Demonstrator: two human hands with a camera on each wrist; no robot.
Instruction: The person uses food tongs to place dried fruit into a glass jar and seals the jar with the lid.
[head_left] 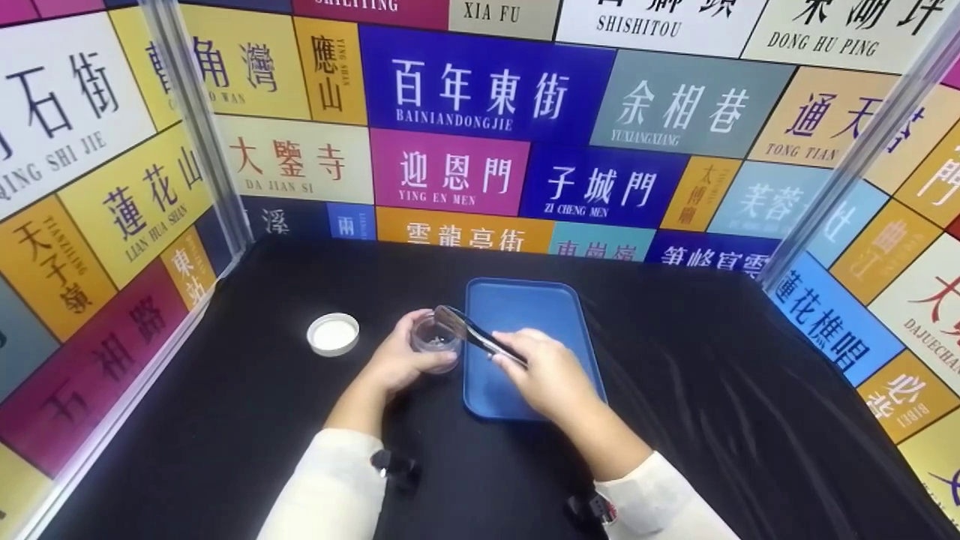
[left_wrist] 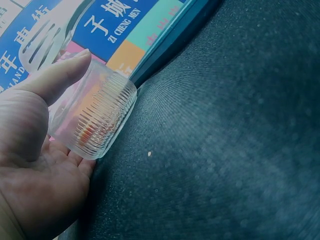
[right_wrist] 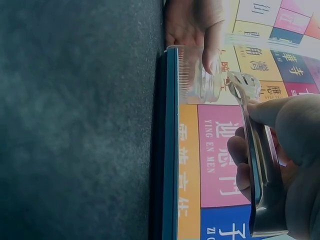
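My left hand (head_left: pixel 396 358) grips a small clear jar (left_wrist: pixel 107 117) with ribbed sides, thumb on one side and fingers behind. The jar is uncapped, its mouth facing up, and something small and pale shows inside it. In my right hand (head_left: pixel 553 373) is a pair of metal tongs (right_wrist: pixel 257 155), pinched along the handle between thumb and fingers. The slotted end of the tongs is right over the jar's mouth in the head view. Below the right hand and just right of the jar lies a blue tray (head_left: pixel 525 309).
A white round lid (head_left: pixel 333 334) lies left of the jar on the black tablecloth (head_left: pixel 225 420). One tiny pale speck (left_wrist: pixel 149 154) sits on the dark cloth. Upright panels with colourful sign prints (head_left: pixel 480 82) enclose the table at the back and sides.
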